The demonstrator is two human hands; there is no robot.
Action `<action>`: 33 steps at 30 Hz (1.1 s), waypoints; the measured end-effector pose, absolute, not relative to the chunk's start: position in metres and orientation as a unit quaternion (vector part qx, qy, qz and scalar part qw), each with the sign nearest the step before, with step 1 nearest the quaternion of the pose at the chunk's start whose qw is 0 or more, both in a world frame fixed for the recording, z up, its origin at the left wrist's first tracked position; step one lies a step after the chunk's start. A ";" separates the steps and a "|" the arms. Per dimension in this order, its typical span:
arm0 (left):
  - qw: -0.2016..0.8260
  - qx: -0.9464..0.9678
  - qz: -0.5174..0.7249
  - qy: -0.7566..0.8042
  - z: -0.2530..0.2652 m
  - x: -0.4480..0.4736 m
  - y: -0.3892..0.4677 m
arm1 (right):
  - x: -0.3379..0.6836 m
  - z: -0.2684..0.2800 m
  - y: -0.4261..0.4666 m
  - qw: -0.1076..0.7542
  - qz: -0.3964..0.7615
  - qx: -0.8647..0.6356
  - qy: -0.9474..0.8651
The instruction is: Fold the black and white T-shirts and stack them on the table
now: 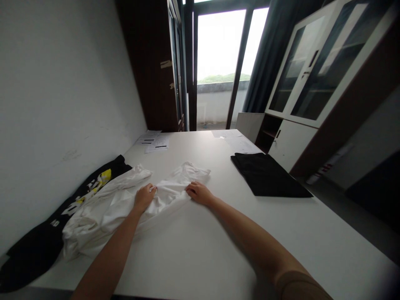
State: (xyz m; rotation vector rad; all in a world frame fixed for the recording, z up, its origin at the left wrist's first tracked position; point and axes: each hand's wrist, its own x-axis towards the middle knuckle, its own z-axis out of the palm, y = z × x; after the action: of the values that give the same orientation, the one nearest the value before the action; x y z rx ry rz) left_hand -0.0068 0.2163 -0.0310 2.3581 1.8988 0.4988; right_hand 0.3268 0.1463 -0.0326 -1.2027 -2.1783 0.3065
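Note:
A crumpled white garment [117, 208], thin and loosely spread, lies across the left half of the white table. Its folds hide its exact cut. My left hand [145, 197] is closed on the middle of the garment, pinching a bit of fabric between thumb and fingers. At the garment's right end, my right hand [199, 193] grips the edge with curled fingers. Partly under the white garment, along the wall, lies a black garment [37, 243] with a yellow and white print. To the right rests a black folded cloth [270, 175], flat and apart from both hands.
Printed papers [158, 143] lie at the table's far left, and more sheets [240, 145] at its far right. The white table [193, 254] meets a wall [68, 83] on the left. Beyond its right side stands a white cabinet [293, 139] with glass upper doors.

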 end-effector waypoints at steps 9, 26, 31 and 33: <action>0.041 0.769 0.168 0.615 -0.031 -0.007 0.216 | 0.327 -0.030 0.146 0.308 0.117 -0.454 -0.828; 0.046 0.762 0.161 0.625 -0.029 -0.006 0.215 | 0.327 -0.034 0.147 0.310 0.110 -0.454 -0.828; 0.046 0.762 0.164 0.625 -0.030 -0.006 0.216 | 0.327 -0.034 0.147 0.307 0.107 -0.455 -0.829; 0.044 0.762 0.165 0.625 -0.031 -0.006 0.217 | 0.327 -0.033 0.147 0.306 0.110 -0.456 -0.828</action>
State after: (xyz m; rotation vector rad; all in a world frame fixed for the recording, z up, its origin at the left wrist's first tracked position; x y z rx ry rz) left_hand -0.0065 0.2167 -0.0310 2.3288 1.9089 0.5046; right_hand 0.3273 0.1470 -0.0334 -1.2081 -2.1925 0.2915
